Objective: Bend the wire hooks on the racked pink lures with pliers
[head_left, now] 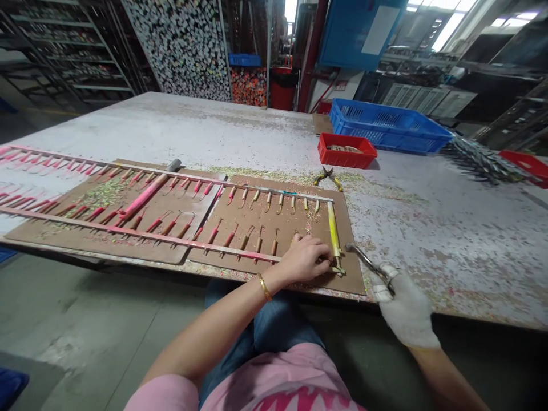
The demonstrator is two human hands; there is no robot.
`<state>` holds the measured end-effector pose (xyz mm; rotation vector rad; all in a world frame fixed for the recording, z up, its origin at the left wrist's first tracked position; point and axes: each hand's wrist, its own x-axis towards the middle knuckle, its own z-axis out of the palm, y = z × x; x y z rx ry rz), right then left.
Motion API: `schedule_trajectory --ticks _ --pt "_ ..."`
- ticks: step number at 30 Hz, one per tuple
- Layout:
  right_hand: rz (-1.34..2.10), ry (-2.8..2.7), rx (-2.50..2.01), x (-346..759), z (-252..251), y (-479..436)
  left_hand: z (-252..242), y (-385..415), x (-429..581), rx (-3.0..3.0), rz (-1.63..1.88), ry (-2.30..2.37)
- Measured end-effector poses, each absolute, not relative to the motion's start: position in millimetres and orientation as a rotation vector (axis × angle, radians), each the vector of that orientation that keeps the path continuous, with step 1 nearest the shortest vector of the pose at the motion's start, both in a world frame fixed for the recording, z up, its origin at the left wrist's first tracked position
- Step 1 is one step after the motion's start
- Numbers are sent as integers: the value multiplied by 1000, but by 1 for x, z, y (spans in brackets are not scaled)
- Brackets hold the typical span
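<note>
A long ladder-like rack (pixel 141 200), pink at the left and yellow at the right end, lies on cardboard sheets (pixel 248 214). Small hooked pieces line both of its rails. My left hand (pixel 306 258), bare with a gold bracelet, rests over the near rail close to the rack's right end, its fingers bent; whatever they hold is hidden. In a white glove, my right hand (pixel 402 299) is wrapped round a metal hand tool (pixel 368 261), whose head points at the rack's yellow end bar (pixel 333 228) without touching it.
Yellow-handled pliers (pixel 329 178) lie beyond the rack. Behind them stand a red tray (pixel 346 151) and a blue crate (pixel 387 125). Metal pieces (pixel 479 157) are heaped at the right. Coloured chips litter the white table (pixel 428 217); its near edge runs above my lap.
</note>
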<state>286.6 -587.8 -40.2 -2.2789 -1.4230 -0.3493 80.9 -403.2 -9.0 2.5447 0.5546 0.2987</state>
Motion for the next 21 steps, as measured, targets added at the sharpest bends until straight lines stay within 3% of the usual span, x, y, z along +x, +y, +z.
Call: schedule_trajectory --ticks 21 --pt "-431 -2381 -2043 294 4 -500 -11 -406 78 2607 392 449"
